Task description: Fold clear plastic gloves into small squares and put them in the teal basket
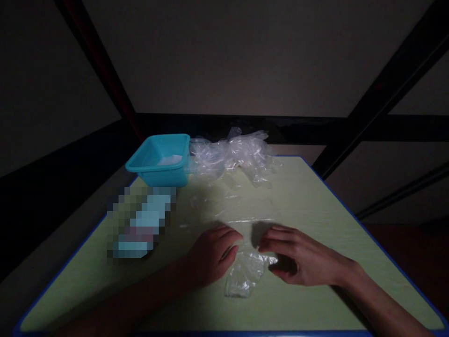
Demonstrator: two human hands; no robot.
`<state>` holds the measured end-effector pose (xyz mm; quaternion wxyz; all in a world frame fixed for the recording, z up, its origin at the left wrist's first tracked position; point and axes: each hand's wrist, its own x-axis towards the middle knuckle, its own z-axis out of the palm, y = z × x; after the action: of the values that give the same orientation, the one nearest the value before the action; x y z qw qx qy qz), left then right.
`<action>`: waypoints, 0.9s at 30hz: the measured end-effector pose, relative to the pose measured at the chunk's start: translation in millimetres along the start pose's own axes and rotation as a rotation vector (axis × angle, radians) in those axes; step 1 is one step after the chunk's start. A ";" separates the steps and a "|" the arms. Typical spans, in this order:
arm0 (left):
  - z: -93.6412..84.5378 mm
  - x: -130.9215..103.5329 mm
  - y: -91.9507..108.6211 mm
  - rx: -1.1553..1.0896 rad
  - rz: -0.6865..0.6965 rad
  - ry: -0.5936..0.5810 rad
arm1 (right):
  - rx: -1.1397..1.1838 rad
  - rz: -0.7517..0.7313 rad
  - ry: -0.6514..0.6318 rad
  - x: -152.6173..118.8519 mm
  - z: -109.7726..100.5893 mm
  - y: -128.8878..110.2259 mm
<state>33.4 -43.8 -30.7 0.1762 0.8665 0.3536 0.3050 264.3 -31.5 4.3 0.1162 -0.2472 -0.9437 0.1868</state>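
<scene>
A thin clear plastic bag lies on the pale green table, its crumpled lower part between my two hands and a flatter sheet of film reaching away beyond them. My left hand is at its left edge, thumb and fingers curved with a small gap between them. On the other side, my right hand rests at the bag's right edge, fingers bent and thumb apart from them. Neither hand visibly grips the plastic.
A turquoise basket with something white inside stands at the back left. Beside it, a heap of crumpled clear plastic bags lies along the back edge. A pixelated light-blue object lies left of my hands.
</scene>
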 end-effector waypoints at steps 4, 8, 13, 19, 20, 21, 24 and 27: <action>0.7 0.7 -0.8 -0.067 -0.052 -0.025 | -0.033 0.006 -0.016 -0.9 1.3 -1.3; -0.4 2.9 -2.9 -0.118 -0.079 -0.046 | -0.069 0.009 -0.018 -2.7 1.9 0.4; -1.5 4.8 -5.5 -0.138 -0.068 -0.089 | -0.119 0.027 -0.008 -4.7 -0.8 5.1; -2.6 2.7 -5.6 -0.123 -0.046 -0.100 | -0.125 0.010 0.093 -5.0 -5.4 10.1; -3.6 2.7 -5.5 -0.118 -0.041 -0.103 | -0.113 0.011 0.102 -5.1 -5.9 10.1; -5.3 3.0 -5.6 -0.109 -0.033 -0.109 | -0.100 0.010 0.101 -5.4 -6.3 9.8; -14.3 6.6 -6.8 -0.057 -0.007 -0.158 | -0.031 0.019 0.083 -6.4 -8.3 7.4; -27.1 11.9 -9.2 -0.017 0.019 -0.230 | 0.066 0.041 0.064 -5.5 -14.2 0.8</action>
<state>17.8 -26.6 -10.3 0.2202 0.8976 0.3201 0.2083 273.7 -29.5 16.2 0.1506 -0.2685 -0.9275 0.2120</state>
